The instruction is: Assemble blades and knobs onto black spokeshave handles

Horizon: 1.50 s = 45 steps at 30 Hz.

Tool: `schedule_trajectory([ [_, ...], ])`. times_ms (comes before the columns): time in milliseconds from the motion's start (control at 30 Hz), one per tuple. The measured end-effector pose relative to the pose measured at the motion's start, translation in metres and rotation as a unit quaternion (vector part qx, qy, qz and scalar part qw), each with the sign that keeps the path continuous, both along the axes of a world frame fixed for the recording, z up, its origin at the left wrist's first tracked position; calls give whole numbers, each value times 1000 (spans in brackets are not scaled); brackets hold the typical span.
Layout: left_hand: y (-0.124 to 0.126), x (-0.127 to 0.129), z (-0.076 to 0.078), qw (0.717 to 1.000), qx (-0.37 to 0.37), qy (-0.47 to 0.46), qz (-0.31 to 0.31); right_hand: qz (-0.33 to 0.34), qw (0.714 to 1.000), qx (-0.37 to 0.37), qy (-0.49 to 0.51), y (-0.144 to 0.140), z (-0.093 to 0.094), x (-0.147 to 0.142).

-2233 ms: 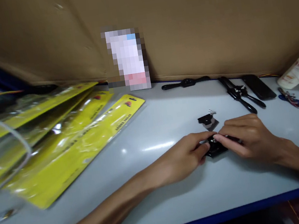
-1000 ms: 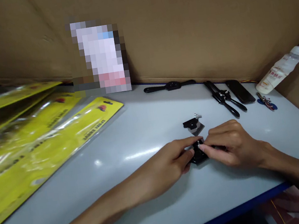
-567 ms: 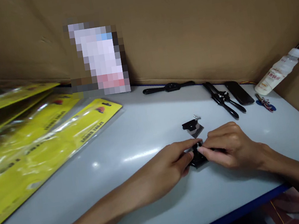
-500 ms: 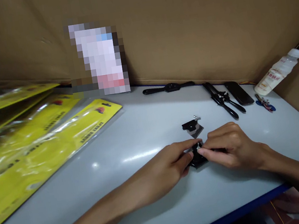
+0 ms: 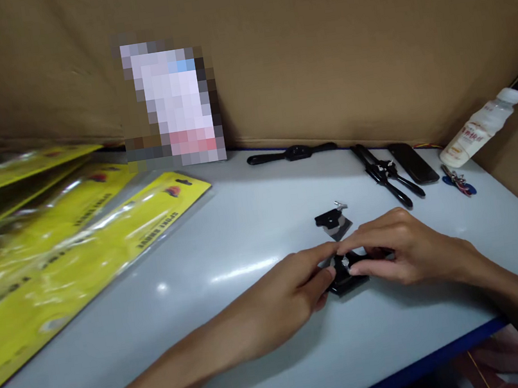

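On the table lies a black spokeshave (image 5: pixel 347 281), much of it hidden by my hands. My left hand (image 5: pixel 297 285) is closed on its left side, forefinger over the top and thumb near the middle. Between the fingertips a small silver screw (image 5: pixel 346 261) shows on its body. My right hand (image 5: pixel 406 250) is over the right side, with thumb and forefinger spread apart around the screw; its other fingers are partly hidden. Just beyond the hands lie a black cap plate (image 5: pixel 328 218), a grey blade (image 5: pixel 340 228) and a silver thumbscrew (image 5: pixel 340 205).
Yellow spokeshave packages (image 5: pixel 155 216) are piled at left. Toward the back lie a black spokeshave (image 5: pixel 296 152), more black spokeshaves (image 5: pixel 385 175) together, a phone (image 5: pixel 413 162) and a bunch of small metal parts (image 5: pixel 457 180). A bottle (image 5: pixel 480 128) leans against the cardboard wall (image 5: pixel 339 46).
My right thumb and forefinger, earlier pinched together at the screw, have parted, so the screw shows between them. My left hand keeps its hold on the spokeshave.
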<state>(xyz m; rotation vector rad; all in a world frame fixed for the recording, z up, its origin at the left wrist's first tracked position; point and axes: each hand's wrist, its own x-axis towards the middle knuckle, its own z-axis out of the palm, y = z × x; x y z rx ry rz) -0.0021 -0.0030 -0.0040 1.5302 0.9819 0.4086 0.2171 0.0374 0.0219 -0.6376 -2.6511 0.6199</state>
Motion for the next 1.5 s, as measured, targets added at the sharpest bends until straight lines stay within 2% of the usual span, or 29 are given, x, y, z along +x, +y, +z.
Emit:
schedule_trajectory([
  [333, -1, 1, 2, 1000, 25, -14, -11, 1, 1000, -16, -12, 1, -2, -2],
  [600, 0, 3, -3, 999, 9, -36, 22, -46, 990, 132, -9, -7, -14, -11],
  [833, -3, 0, -7, 998, -35, -5, 44, -104, 976, 192, -3, -16, -17, -20],
  [933, -6, -3, -10, 994, -59, -24, 85, -123, 973, 195, -5, -11, -11, -17],
  [1000, -6, -6, -8, 988, -98, -43, 109, -146, 977, 155, -31, -6, -6, -13],
  [1100, -3, -10, 4, 977, -173, -75, 103, -163, 984, 21, -66, 1, -2, -9],
  [1200, 4, -14, 18, 962, -204, -143, 108, -177, 979, -90, -45, 9, -4, -6],
  [1300, 13, -18, 24, 935, -167, -231, 210, -229, 962, -147, 19, 23, -9, -1],
  [1400, 22, -25, 19, 893, -70, -271, 352, -302, 941, -130, 78, 43, -13, 9],
  [1500, 30, -31, 11, 870, -42, -272, 408, -327, 933, -139, 60, 58, -15, 20],
])
